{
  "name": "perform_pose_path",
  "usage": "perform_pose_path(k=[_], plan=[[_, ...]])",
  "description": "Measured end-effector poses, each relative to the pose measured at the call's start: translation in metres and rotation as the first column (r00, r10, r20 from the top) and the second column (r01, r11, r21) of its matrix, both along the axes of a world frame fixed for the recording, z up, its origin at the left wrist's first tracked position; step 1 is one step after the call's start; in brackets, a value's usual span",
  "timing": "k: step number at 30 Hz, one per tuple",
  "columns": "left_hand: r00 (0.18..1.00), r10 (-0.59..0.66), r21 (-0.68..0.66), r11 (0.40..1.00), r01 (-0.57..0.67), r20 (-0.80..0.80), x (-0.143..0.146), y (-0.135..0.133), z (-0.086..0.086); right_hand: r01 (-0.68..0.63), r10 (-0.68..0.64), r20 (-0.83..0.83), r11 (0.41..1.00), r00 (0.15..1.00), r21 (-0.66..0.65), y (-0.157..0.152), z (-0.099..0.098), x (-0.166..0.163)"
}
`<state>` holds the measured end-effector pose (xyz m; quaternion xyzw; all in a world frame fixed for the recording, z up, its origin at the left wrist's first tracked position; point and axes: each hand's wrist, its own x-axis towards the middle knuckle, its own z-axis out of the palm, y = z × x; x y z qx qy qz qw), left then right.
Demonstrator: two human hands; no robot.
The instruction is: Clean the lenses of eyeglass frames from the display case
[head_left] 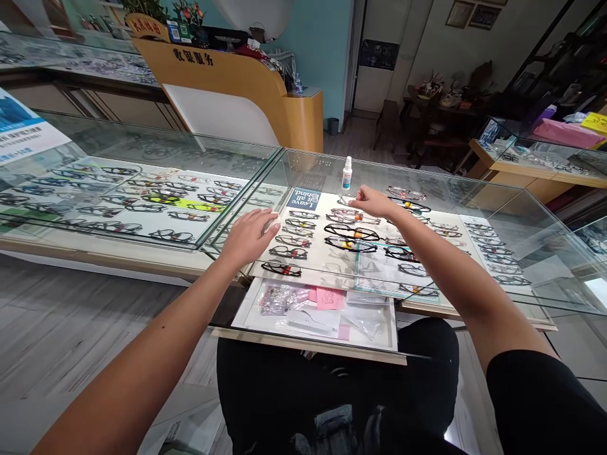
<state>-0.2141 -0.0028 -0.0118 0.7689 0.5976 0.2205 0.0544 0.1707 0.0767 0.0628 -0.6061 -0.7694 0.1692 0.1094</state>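
My left hand (251, 235) lies with its fingers stretched out on the glass top of the display counter (327, 165). Across from it, my right hand (373, 202) is closed, thumb and fingers drawn together above the glass. A small thin item shows at its fingertips, too small to name. Just beyond that hand stands a white spray bottle (347, 173) with a blue label. Two pairs of black eyeglasses (351, 232) sit nearer to me, between the hands. Rows of eyeglasses (294, 241) are laid out beneath the glass near my left hand.
A pulled-out drawer (395, 328) in front of my lap holds plastic bags and pink paper. Another glass case (246, 165) with eyeglasses adjoins on the left. Behind stands a wooden cashier desk (303, 120). A further display case (502, 165) is at the right.
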Motion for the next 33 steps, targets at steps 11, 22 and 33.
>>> perform_pose_path(k=[11, 22, 33], plan=[[1.0, -0.001, 0.008, 1.0, 0.001, -0.003, 0.0, 0.0, 0.0, -0.096, 0.093, 0.097, 0.995, 0.991, 0.033, -0.007, -0.007, 0.001], [1.0, 0.024, 0.012, 1.0, -0.024, -0.005, 0.003, -0.003, -0.001, -0.62, 0.612, 0.179, 0.653, 0.77, 0.434, -0.152, 0.003, -0.069], [1.0, 0.026, 0.022, 0.999, -0.026, -0.004, 0.004, -0.006, 0.0, -0.529, 0.529, 0.115, 0.848, 0.841, -0.034, -0.141, -0.138, -0.115]])
